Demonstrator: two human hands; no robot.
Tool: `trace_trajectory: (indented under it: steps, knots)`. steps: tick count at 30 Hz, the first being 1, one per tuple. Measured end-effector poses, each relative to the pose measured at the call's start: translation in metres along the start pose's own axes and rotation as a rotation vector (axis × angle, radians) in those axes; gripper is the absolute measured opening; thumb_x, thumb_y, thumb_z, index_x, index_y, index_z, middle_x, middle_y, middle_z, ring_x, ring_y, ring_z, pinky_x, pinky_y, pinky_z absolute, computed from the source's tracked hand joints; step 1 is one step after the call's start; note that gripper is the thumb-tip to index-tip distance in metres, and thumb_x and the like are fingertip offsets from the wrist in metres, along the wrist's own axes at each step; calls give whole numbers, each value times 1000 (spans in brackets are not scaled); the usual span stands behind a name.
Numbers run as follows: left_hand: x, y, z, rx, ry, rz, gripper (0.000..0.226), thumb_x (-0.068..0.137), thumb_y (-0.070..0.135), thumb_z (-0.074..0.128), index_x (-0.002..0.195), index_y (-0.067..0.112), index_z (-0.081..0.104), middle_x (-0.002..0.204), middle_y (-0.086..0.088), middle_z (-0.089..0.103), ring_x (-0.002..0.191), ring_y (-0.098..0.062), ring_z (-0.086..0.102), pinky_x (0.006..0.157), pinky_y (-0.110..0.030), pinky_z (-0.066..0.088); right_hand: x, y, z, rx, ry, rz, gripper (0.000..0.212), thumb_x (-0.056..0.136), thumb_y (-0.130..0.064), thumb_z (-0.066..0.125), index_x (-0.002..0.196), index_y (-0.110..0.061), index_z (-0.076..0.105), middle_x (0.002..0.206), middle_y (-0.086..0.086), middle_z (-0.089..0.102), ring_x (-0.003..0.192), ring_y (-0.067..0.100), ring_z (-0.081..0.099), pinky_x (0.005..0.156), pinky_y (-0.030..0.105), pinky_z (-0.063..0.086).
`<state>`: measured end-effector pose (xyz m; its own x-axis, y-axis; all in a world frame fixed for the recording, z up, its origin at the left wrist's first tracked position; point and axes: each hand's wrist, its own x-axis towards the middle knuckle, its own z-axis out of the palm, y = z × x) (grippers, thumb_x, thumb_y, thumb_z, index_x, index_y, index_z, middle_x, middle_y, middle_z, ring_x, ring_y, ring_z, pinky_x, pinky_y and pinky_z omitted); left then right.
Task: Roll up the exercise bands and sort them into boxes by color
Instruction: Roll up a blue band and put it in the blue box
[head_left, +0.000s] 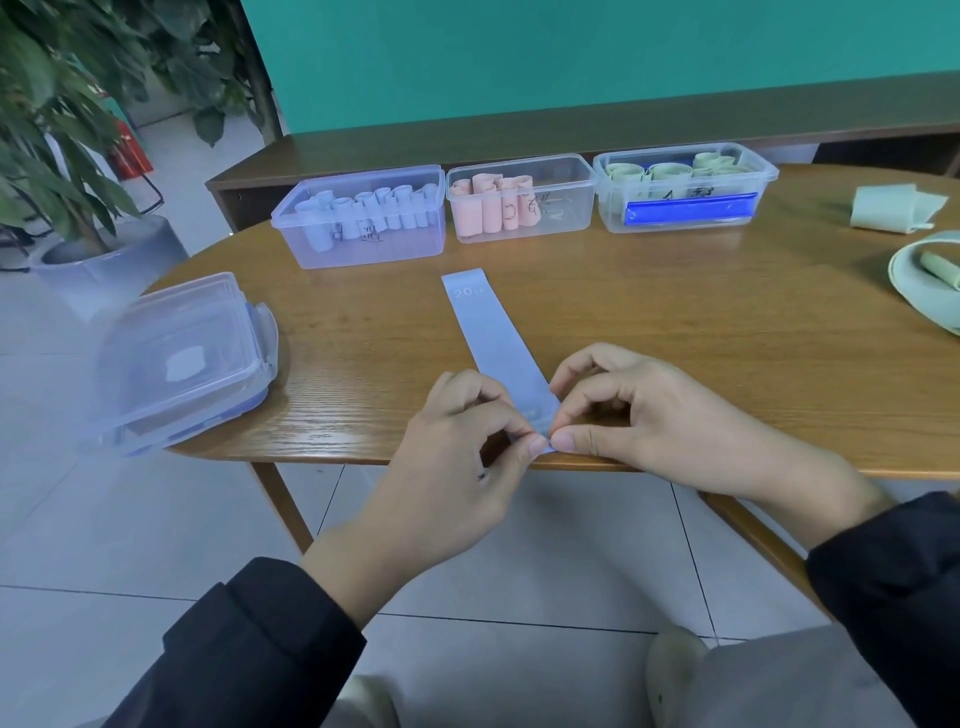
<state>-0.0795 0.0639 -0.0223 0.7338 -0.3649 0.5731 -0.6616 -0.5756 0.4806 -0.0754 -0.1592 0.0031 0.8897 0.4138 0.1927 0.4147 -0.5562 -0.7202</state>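
Pinching near end of blue band (493, 343) at table (675, 322) front edge, we hold it with both hands. Band lies flat, stretching away toward boxes. Our left hand (457, 457) curled, thumb and forefinger nipping band end; right hand (639, 415) likewise, fingers bent, thumb meeting left thumb. Beyond: blue-roll box (363, 221), pink-roll box (522, 200), green-roll box (685, 184) in row. Lids (182, 364) stacked at left; loose green bands (904, 208) at right.

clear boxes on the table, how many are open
3, in a row along the far side: left box with blue rolls, middle box with pink rolls, right box with green rolls.
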Motion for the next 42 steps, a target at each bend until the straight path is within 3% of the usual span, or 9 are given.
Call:
trace_trajectory:
  steps: [4, 10, 14, 19, 30, 32, 36, 39, 42]
  knots:
    - [-1, 1, 1, 4, 15, 6, 9, 87, 21, 74, 81, 16, 70, 99, 7, 53, 90, -6, 54, 77, -5, 36, 4, -1, 0, 10, 17, 44, 11, 82, -31, 83, 78, -31, 73, 108, -15, 57, 94, 10, 60, 81, 17, 44]
    - [0, 2, 3, -25, 16, 3, 8, 88, 12, 76, 88, 18, 71, 97, 8, 56, 86, -3, 55, 69, -15, 43, 9, -1, -1, -4, 24, 88, 16, 80, -34, 84, 78, -30, 69, 103, -8, 60, 88, 9, 57, 84, 31, 50]
    - [-2, 0, 4, 15, 9, 55, 5, 92, 14, 72, 90, 19, 72, 89, 20, 55, 83, -7, 52, 75, -7, 36, 10, -2, -1, -48, 25, 115, 17, 80, -37, 82, 79, -30, 67, 99, -8, 59, 84, 6, 55, 78, 24, 47]
    - [-6, -5, 7, 56, 47, 118, 13, 95, 24, 69, 95, 13, 77, 89, 5, 63, 83, -12, 53, 77, -7, 37, 10, -2, 2, -103, 61, 118, 17, 83, -39, 80, 80, -33, 65, 95, -8, 59, 84, 6, 55, 72, 17, 41]
    - [-2, -6, 11, 119, 125, 84, 10, 93, 19, 70, 93, 13, 78, 86, 4, 63, 82, -11, 51, 79, -8, 36, 13, -4, 10, -142, 188, 133, 16, 88, -36, 74, 81, -26, 64, 89, -8, 60, 76, 6, 55, 66, 14, 39]
    - [-1, -5, 11, 118, 119, 46, 9, 92, 21, 71, 91, 16, 78, 87, 5, 61, 82, -13, 54, 77, -9, 38, 15, -2, 13, -169, 215, 145, 17, 88, -38, 73, 80, -27, 62, 88, -9, 59, 72, 6, 55, 66, 17, 40]
    - [3, 1, 9, 35, 94, -113, 6, 91, 21, 74, 96, 23, 72, 93, 16, 53, 86, -7, 56, 76, -13, 42, 21, -2, 19, -251, 263, 170, 18, 88, -43, 68, 81, -31, 58, 85, -13, 54, 70, 3, 53, 70, 36, 49]
    - [7, 3, 12, 50, 89, -158, 10, 94, 19, 68, 103, 22, 66, 92, 17, 54, 89, -8, 54, 78, -26, 48, 25, -5, 21, -327, 281, 212, 16, 92, -43, 64, 87, -30, 56, 88, -14, 53, 72, 2, 50, 63, 30, 40]
    - [13, 3, 18, 124, 106, -214, 14, 95, 19, 62, 109, 21, 61, 94, 10, 59, 93, -17, 54, 80, -44, 50, 31, -8, 22, -405, 293, 259, 16, 95, -46, 59, 93, -30, 55, 100, -13, 58, 87, 13, 57, 67, 32, 39]
